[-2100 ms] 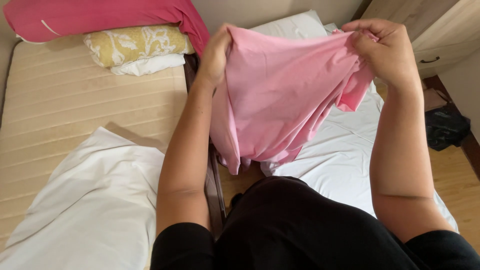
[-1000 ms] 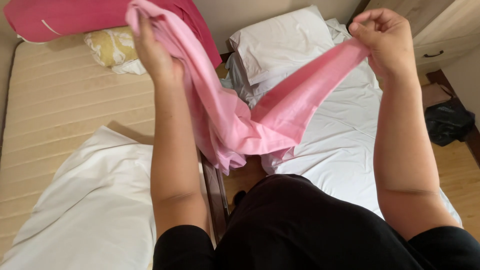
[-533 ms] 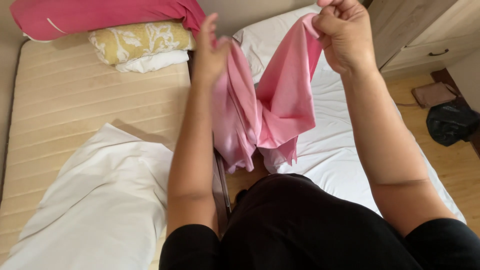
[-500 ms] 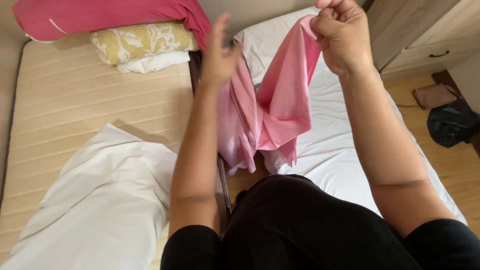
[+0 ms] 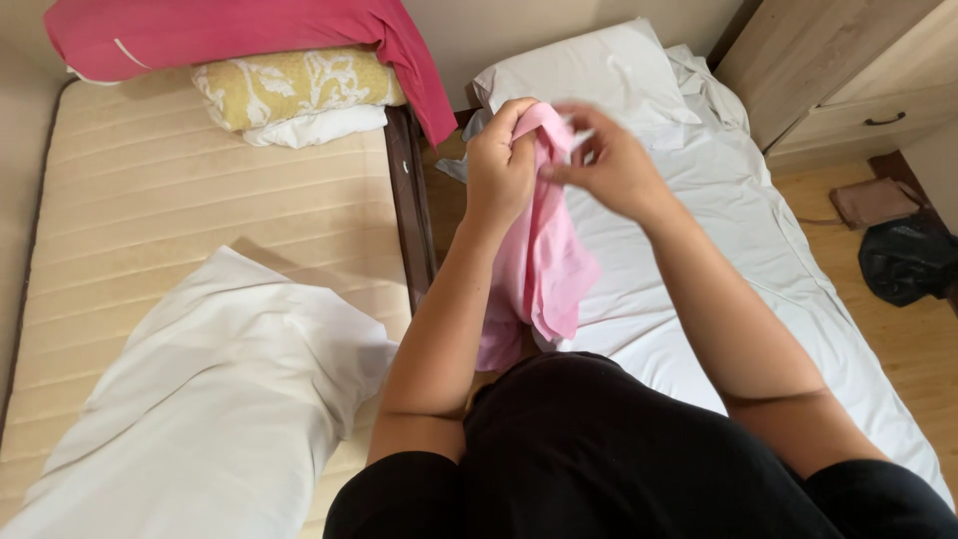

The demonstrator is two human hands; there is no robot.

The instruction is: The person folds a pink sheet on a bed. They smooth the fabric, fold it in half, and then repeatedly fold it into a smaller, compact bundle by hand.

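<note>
A light pink cloth [image 5: 544,269] hangs folded lengthwise in front of me, over the gap between two beds. My left hand [image 5: 501,165] is closed around its top edge. Right beside it, my right hand [image 5: 607,165] pinches the same top edge with thumb and fingers. The cloth's lower end drops to my black-clothed lap [image 5: 619,449].
A bare beige mattress [image 5: 170,230] lies at left with a crumpled white sheet [image 5: 210,399], a yellow patterned pillow [image 5: 294,85] and a dark pink cloth [image 5: 239,30]. At right is a bed with a white sheet [image 5: 738,250] and white pillow [image 5: 589,70]. A wooden drawer unit [image 5: 848,70] and a black bag [image 5: 908,260] stand far right.
My hands have come together: the spread cloth, held wide a second ago, is now gathered into a narrow hanging fold with both hands at its top.
</note>
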